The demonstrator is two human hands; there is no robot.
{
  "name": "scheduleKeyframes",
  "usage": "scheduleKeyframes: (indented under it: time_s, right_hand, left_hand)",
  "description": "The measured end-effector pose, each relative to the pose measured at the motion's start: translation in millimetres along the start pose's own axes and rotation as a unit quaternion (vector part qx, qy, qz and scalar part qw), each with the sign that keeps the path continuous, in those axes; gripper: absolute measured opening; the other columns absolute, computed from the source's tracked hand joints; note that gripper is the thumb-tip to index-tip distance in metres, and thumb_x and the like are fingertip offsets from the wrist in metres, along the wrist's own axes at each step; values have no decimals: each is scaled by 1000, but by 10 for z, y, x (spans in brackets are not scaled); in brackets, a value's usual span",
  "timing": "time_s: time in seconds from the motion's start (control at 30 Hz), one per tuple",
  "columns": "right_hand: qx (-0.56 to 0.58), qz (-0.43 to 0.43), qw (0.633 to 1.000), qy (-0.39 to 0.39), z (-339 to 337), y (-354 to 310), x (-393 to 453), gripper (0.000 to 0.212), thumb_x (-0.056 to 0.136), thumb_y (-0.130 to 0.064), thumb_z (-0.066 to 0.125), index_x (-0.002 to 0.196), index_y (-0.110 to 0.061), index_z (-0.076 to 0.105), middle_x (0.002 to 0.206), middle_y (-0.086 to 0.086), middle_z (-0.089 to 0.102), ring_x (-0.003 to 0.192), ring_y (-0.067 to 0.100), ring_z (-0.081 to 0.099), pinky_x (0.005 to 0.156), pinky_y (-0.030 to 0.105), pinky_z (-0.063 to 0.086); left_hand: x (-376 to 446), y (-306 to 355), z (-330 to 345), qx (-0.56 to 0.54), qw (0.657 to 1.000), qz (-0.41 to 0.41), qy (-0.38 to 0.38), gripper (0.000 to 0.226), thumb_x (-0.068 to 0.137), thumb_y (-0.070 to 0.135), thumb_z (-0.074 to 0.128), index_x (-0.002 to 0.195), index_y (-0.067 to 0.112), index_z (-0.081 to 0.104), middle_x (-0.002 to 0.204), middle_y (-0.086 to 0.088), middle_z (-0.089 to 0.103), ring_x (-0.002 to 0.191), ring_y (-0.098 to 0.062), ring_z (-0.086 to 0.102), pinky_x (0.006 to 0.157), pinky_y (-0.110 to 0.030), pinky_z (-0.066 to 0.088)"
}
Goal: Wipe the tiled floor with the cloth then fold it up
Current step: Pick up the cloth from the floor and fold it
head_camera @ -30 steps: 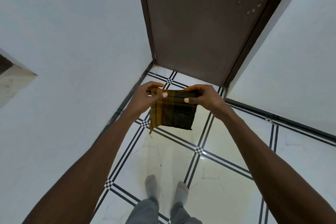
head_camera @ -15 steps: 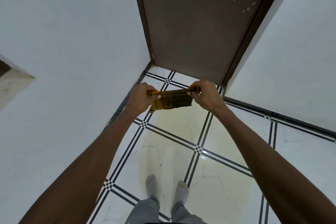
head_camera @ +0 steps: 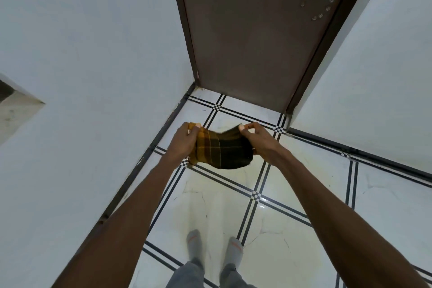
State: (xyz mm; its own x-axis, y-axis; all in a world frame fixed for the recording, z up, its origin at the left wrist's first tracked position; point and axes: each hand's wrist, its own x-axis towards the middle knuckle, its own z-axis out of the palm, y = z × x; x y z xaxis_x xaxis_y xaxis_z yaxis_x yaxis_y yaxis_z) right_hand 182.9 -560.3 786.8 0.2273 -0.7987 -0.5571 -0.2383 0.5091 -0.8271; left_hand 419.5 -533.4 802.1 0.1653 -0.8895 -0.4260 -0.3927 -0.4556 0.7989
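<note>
— Holding the cloth (head_camera: 222,151) up at mid-frame, clear of the tiled floor (head_camera: 292,213): why?

— Judging by its small bundle, to fold it. The left hand (head_camera: 183,141) pinches its yellow end, the right hand (head_camera: 256,139) its dark end, so it sags between them.

— Anything unclear?

— The layer count. Fingers (head_camera: 240,127) cover both top corners, and the bundle's far side is hidden.
</note>
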Motion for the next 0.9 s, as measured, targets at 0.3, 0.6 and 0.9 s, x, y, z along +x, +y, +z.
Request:
scheduleKeyframes:
  time_s: [0.3, 0.6, 0.9]
  right_hand:
    - [-109, -126, 984, -64, -41, -55, -258, 36, 80, -12, 88, 112, -18, 72, 114, 3, 72, 111, 20, 67, 94, 34, 58]
    - [-366, -250, 886, 137, 186, -237, -478, 32, 83, -14, 86, 114, -12, 76, 125, 10, 63, 117, 23, 58, 95, 29, 52]
    - [-300, -259, 906, 146, 453, 12, -923, 18, 83, -33, 87, 86, -23, 72, 125, 2, 57, 118, 17, 53, 90, 25, 50]
  left_hand:
    - [-255, -56, -276, -74, 990, 69, -100, 44, 82, 28, 85, 123, 21, 69, 109, -11, 74, 102, -25, 71, 90, -46, 61]
    - [-459, 5, -238, 113, 980, 160, -27, 60, 76, 24, 91, 131, 18, 66, 129, -1, 61, 117, -15, 56, 97, -31, 54]
    - [-872, -395, -465, 78, 977, 196, -12, 21, 90, 28, 78, 110, 20, 76, 105, -5, 69, 99, -22, 69, 90, -41, 61]
